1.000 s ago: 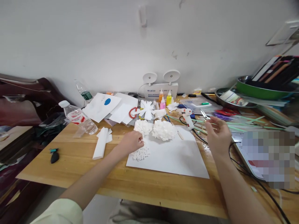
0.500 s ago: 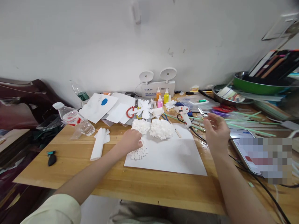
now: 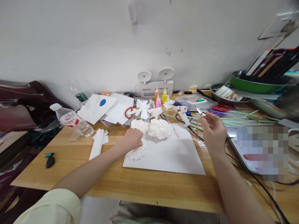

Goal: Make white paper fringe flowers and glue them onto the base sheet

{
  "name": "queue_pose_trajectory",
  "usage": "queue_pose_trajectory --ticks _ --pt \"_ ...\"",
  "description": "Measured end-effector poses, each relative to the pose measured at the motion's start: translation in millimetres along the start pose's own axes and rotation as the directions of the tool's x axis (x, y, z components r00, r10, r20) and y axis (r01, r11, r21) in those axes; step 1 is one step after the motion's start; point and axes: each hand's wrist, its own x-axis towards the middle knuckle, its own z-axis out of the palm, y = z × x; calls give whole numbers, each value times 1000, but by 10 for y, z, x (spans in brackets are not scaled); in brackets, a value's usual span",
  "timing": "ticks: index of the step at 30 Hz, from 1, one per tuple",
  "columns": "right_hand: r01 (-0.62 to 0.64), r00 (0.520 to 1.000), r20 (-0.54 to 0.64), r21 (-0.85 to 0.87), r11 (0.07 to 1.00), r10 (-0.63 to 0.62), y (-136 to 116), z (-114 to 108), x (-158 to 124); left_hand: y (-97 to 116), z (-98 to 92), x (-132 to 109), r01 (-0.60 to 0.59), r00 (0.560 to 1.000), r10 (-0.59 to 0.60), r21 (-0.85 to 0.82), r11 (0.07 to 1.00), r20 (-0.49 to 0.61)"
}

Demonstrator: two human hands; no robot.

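Observation:
My left hand (image 3: 132,138) is closed, fingers curled under, over the left part of a white sheet of paper (image 3: 173,158). What it grips, if anything, is hidden. A textured white paper clump (image 3: 137,153) shows just below it. A second clump (image 3: 139,125) lies behind it and a larger ruffled one (image 3: 160,128) to its right. My right hand (image 3: 214,130) is raised at the right of the sheet, fingers bent around small silver scissors (image 3: 200,112). Their blades point up and left; the fingers partly cover the handles.
Behind the sheet are a white glue gun (image 3: 182,115), paint bottles (image 3: 158,101), red-handled pliers (image 3: 129,112) and a white paper strip flower (image 3: 143,109). A water bottle (image 3: 74,120) and rolled paper (image 3: 97,144) stand left. A phone (image 3: 238,149) and black cables lie right.
The view has shifted slightly, moving the table's things a little left in the picture. My right hand has come slightly closer to the scissors' blades. My left hand stays closed near the clumps.

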Motion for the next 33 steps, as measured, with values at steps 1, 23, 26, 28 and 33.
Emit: queue_pose_trajectory --ticks 1,23,26,28,33 --pt "-5 1000 2 2 1000 5 2 2 -2 -9 9 -1 0 1000 0 -8 1000 -3" --pt "-15 999 43 13 1000 15 63 29 -29 -268 373 -217 -102 962 2 -350 931 -274" --pt "-17 999 41 11 1000 17 61 24 -33 -271 359 -245 -89 954 -33 -386 918 -298" --pt "-15 999 37 9 1000 15 62 18 -36 -274 350 -280 -104 939 -48 -415 904 -340" --pt "-4 999 40 11 1000 3 68 18 -45 -255 378 -314 -232 909 66 -369 900 -411"
